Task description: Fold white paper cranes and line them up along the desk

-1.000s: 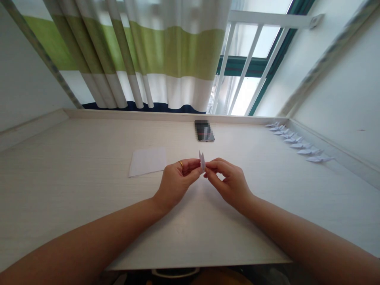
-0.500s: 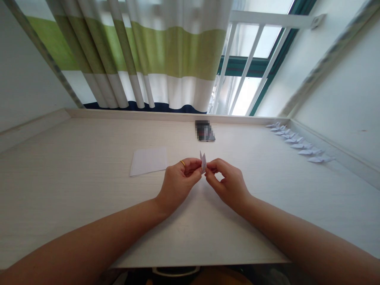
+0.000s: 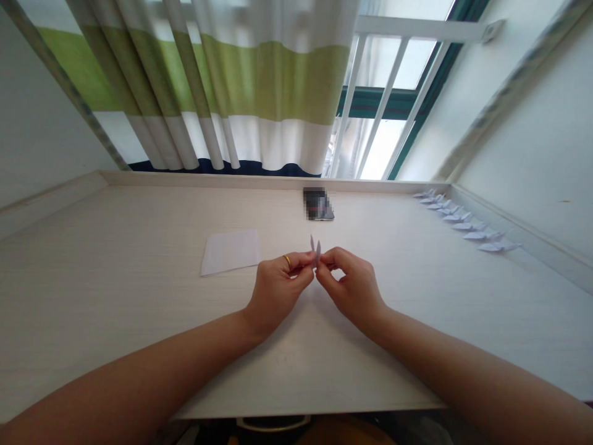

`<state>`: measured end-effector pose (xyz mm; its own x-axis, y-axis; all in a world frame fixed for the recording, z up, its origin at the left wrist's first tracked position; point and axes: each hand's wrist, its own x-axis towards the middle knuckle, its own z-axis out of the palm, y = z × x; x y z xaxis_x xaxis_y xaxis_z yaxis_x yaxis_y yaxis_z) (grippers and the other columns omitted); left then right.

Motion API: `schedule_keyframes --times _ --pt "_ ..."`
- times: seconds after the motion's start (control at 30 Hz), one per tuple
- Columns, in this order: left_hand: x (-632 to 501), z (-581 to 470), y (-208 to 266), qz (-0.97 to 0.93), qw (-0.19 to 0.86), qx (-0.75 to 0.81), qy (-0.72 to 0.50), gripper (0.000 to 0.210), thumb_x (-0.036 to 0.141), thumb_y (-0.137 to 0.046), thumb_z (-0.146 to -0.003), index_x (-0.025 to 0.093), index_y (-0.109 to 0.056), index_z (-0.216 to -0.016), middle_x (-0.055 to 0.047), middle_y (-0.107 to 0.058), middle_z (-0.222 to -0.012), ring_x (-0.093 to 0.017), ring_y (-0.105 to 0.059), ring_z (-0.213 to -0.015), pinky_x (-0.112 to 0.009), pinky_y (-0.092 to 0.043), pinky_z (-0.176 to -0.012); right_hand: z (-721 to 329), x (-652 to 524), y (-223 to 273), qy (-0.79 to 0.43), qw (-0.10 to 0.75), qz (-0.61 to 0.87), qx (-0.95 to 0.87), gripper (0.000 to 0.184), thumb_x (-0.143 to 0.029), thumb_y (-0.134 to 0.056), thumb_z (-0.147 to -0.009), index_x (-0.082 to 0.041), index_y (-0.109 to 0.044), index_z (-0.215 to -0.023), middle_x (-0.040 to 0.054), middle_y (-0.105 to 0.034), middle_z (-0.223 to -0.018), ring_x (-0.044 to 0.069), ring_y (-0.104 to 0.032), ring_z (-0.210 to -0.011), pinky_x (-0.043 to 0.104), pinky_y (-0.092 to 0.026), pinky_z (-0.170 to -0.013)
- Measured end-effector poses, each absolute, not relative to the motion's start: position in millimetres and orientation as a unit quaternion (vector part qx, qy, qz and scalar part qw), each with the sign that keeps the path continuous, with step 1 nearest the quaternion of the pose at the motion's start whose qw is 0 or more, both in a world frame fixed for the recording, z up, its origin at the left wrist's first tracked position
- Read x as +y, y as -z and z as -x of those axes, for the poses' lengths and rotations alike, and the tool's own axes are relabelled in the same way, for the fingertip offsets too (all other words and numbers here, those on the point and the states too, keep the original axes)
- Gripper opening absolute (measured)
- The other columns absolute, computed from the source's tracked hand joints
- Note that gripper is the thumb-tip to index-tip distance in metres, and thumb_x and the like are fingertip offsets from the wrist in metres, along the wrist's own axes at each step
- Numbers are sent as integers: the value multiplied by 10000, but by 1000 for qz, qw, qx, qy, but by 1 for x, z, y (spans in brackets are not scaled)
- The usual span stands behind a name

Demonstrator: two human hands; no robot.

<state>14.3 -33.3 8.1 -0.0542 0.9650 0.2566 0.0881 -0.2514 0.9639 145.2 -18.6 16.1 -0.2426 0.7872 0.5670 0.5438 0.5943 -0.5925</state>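
Observation:
A small piece of folded white paper (image 3: pixel 318 249) is pinched above the desk, with two narrow points sticking upward. My left hand (image 3: pixel 281 281), with a gold ring on one finger, is closed on its left side. From the right, my right hand (image 3: pixel 354 275) grips the same paper between thumb and fingertips. The two hands almost meet, and the fingers cover the paper's lower part. Just left of my left hand, white paper sheets (image 3: pixel 230 252) lie flat on the desk.
A dark phone (image 3: pixel 318 204), partly pixelated, lies beyond my hands. Several folded paper cranes (image 3: pixel 467 227) stand in a row along the right edge of the pale desk (image 3: pixel 115 247). Behind the desk's raised back edge hang a green-and-white curtain (image 3: pixel 278 80) and a white railing (image 3: pixel 384 93).
The two paper points stand slightly farther apart than before. My right hand has shifted a little to the left, and the whole view has moved slightly.

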Motion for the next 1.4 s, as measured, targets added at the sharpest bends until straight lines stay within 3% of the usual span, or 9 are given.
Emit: schedule_keyframes --times 0.2,0.5,0.63,0.77,0.9,1.07,1.4 --pt "-33 -15 -8 -592 361 456 -557 179 189 -575 -698 211 -695 -828 -4 -684 -943 -180 -613 -915 -313 -439 -900 -147 -14 -14 -163 451 393 -784 96 -153 -482 -765 -168 -542 -692 22 -590 -681 107 -552 -625 195 -420 -493" --pt "-32 -14 -8 -608 336 455 -558 166 206 -565 -722 231 -695 -822 -4 -676 -947 -172 -605 -901 -308 -444 -875 -152 -9 -15 -192 437 364 -799 101 -153 -461 -794 -176 -541 -738 27 -584 -713 113 -546 -651 217 -433 -549" --pt "-34 -13 -12 -586 363 442 -573 158 232 -574 -726 195 -677 -840 -28 -672 -935 -155 -603 -889 -278 -453 -850 -153 -9 -15 -204 449 362 -791 98 -164 -449 -805 -173 -542 -774 35 -586 -738 120 -550 -676 234 -449 -592" --pt "-32 -12 -14 -522 431 421 -603 148 241 -640 -668 162 -608 -788 -19 -666 -787 -141 -618 -772 -267 -487 -753 -154 -10 -17 -226 462 369 -774 97 -184 -442 -815 -168 -534 -788 35 -577 -732 120 -540 -669 242 -455 -604" --pt "-26 -10 -13 -479 456 412 -627 225 202 -706 -582 156 -555 -742 17 -625 -692 -115 -601 -681 -251 -486 -692 -155 -10 -19 -294 463 342 -763 109 -211 -456 -817 -174 -554 -787 27 -578 -730 121 -548 -683 252 -470 -632" --pt "-25 -8 -16 -485 530 390 -576 210 242 -686 -608 127 -627 -774 -26 -665 -710 -147 -614 -694 -295 -487 -716 -153 -9 -19 -413 476 339 -698 113 -269 -526 -784 -176 -588 -803 6 -601 -689 114 -573 -643 261 -497 -631" --pt "-23 -7 -15 -449 528 422 -584 166 214 -708 -571 133 -634 -696 1 -656 -664 -117 -595 -641 -260 -474 -674 -152 -7 -20 -555 438 364 -606 168 -266 -644 -685 -149 -596 -795 -6 -606 -638 96 -562 -595 255 -481 -621"
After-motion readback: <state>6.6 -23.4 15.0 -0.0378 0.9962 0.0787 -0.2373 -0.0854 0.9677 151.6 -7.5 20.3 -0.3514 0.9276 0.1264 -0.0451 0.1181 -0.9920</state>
